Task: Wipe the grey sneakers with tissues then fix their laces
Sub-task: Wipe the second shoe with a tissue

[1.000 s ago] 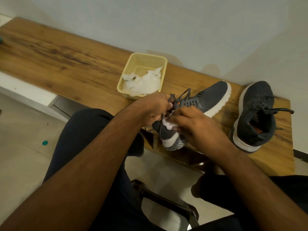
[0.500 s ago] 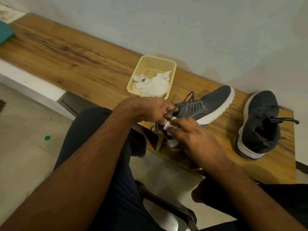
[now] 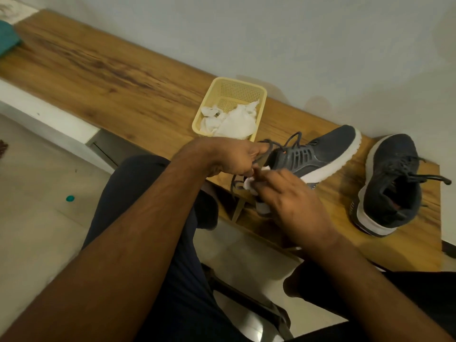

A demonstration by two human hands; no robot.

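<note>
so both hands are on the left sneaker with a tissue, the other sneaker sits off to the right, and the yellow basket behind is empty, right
Not quite: the yellow basket is not empty. The head view shows crumpled white tissues lying in it. The rest holds: the left hand and right hand work on the left sneaker with a tissue, and the other sneaker sits to the right.

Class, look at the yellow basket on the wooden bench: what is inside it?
The yellow basket holds crumpled white tissues, piled toward its near end. Its mesh floor shows bare at the far end. Anything beneath the tissues is covered and cannot be seen.
</note>
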